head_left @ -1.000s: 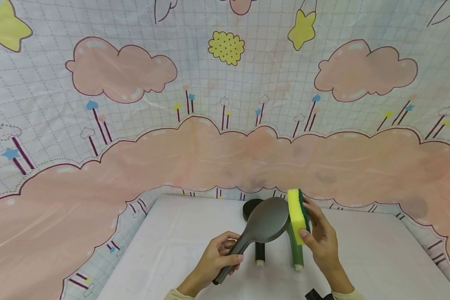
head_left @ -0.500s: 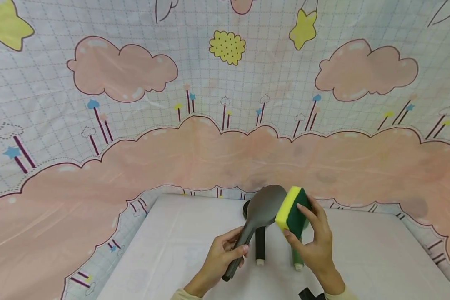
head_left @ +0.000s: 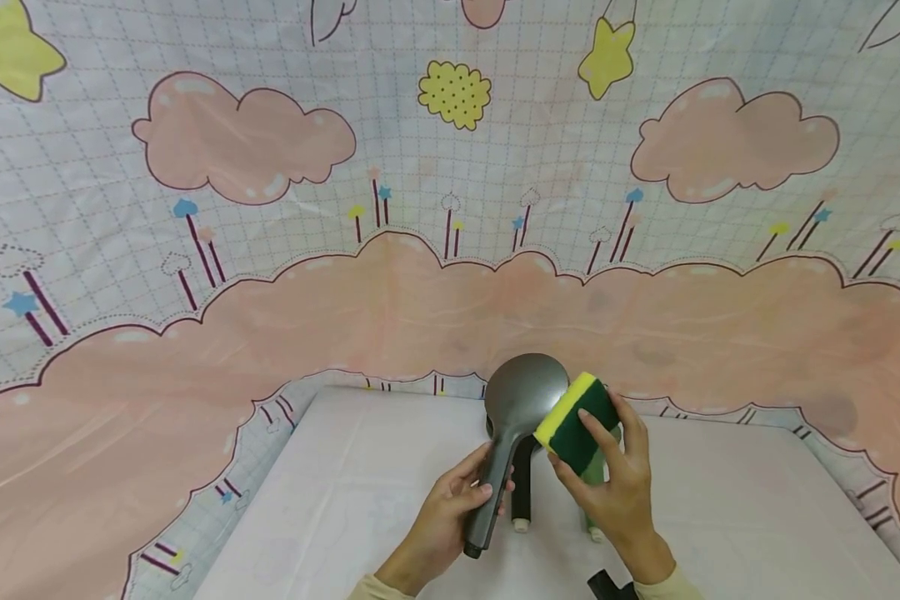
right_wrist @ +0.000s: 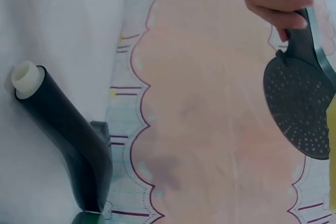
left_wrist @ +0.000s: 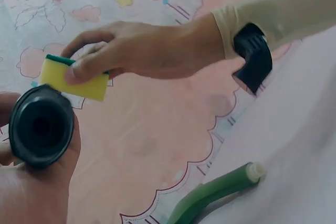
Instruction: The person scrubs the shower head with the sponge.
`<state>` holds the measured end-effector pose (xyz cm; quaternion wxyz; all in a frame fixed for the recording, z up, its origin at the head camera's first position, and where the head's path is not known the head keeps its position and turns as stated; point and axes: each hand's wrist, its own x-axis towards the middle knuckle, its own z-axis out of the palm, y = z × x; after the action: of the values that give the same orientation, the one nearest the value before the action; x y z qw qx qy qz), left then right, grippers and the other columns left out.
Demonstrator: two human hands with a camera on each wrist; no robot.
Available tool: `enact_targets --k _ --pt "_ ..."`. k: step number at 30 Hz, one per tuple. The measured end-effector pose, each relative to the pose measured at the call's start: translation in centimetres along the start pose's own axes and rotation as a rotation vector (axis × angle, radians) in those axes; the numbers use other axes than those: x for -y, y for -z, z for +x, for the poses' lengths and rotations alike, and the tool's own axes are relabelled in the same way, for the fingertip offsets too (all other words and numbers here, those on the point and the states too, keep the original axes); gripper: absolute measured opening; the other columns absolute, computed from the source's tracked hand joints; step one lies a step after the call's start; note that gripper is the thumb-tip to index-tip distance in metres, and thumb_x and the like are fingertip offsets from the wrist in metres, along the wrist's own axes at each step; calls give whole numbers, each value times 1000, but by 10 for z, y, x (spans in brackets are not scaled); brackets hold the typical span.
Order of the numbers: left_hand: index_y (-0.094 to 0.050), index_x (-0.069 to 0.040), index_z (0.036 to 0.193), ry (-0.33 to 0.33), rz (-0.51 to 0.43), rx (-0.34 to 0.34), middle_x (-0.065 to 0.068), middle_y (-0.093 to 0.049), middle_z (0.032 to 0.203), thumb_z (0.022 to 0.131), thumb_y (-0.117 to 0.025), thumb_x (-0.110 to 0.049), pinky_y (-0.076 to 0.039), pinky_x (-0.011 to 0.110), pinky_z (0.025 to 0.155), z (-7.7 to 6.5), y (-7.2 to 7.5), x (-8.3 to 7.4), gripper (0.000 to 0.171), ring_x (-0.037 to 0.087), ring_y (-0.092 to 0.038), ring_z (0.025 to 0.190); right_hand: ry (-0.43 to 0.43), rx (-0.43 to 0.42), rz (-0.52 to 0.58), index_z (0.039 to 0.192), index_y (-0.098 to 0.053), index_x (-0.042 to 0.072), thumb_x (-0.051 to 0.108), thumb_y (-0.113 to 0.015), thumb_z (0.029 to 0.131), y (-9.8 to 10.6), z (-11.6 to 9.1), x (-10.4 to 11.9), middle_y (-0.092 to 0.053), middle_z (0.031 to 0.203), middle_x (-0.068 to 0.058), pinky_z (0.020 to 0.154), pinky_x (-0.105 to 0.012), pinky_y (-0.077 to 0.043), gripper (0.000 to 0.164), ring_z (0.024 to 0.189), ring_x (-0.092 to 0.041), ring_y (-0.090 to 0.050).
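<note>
My left hand (head_left: 450,508) grips the handle of a dark grey shower head (head_left: 525,392), raised above the table with its smooth back toward the head camera. In the right wrist view its perforated spray face (right_wrist: 299,106) shows. Between thumb and fingers, my right hand (head_left: 621,487) pinches a yellow sponge (head_left: 579,421) with a dark green scouring side. The sponge's yellow edge is right at the shower head's right rim. In the left wrist view the end of the shower head's handle (left_wrist: 42,127) points at the camera, the sponge just beyond it.
Behind the hands, a black shower head (head_left: 521,492) and a green shower head (head_left: 594,521) lie on the white table (head_left: 330,483), partly hidden. A black strap (left_wrist: 254,59) is on the right wrist. A printed curtain (head_left: 435,317) stands behind the table.
The shower head has risen and turned more upright in my left hand. My right hand has shifted left and turned the sponge, so more of its green side faces the head camera.
</note>
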<state>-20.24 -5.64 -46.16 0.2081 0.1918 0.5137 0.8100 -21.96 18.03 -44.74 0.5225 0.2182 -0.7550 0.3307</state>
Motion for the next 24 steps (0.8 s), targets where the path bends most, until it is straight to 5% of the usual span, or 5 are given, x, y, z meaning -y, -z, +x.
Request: enact_targets --k 14,24 --pt "-19 -15 158 -3 -159 127 19 -45 149 91 -59 0 -49 36 102 -1 4 -3 80 22 -51 132 14 3 -12 121 -67 6 58 -65 86 -7 -2 -1 -46 140 -33 111 -16 -30 63 126 -42 -44" --pt "-26 -21 156 24 -147 49 12 -43 146 91 -59 1 -47 35 104 3 0 -1 77 26 -45 135 10 36 -28 122 -67 9 59 -64 87 -10 -3 4 -46 142 -30 113 -17 -27 61 126 -41 -45"
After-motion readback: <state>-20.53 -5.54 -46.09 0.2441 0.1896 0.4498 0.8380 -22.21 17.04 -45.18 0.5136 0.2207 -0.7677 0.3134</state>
